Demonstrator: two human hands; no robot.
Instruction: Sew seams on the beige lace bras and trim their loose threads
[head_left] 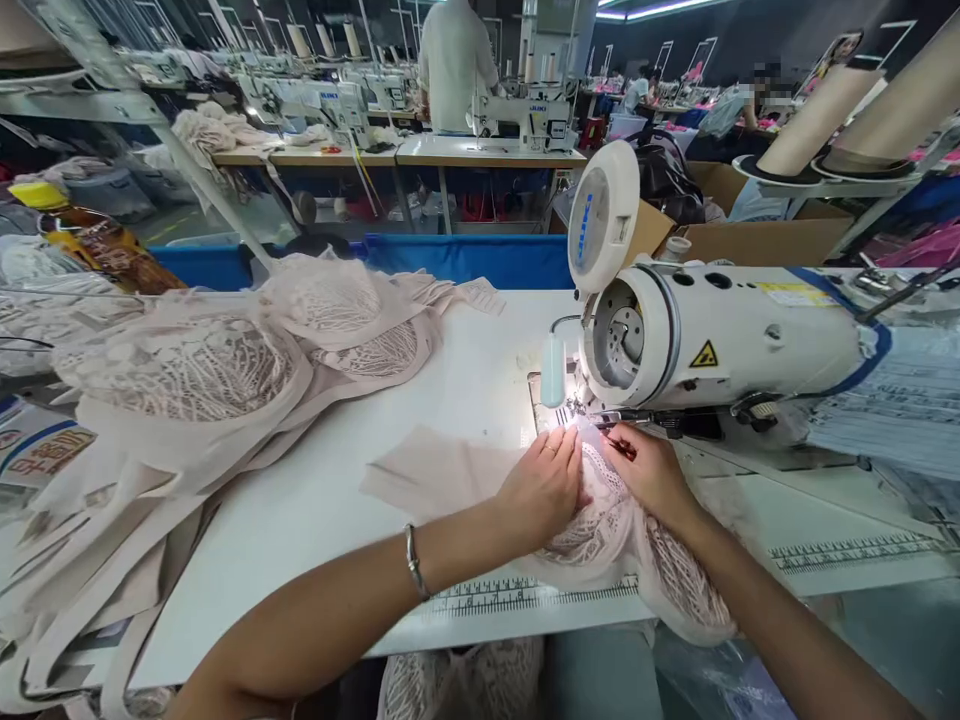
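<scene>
A pale pink lace bra (592, 540) lies under the needle area of the white sewing machine (720, 335), its far edge lit by a small lamp. My left hand (544, 485) rests flat on the bra with its fingers stretched toward the needle. My right hand (649, 470) is closed at the bra's right side, thumb and fingers pinched around a small dark thing that I cannot make out. One cup of the bra hangs over the table's front edge below my right wrist. A sheer fabric piece (442, 468) extends left from beneath my left hand.
A pile of matching bras (202, 370) covers the left of the white table (300, 540). A bottle with a yellow cap (97, 240) leans behind it. Thread cones (817, 120) stand at the upper right. A ruler strip (525, 596) runs along the front edge. A person (454, 65) stands beyond.
</scene>
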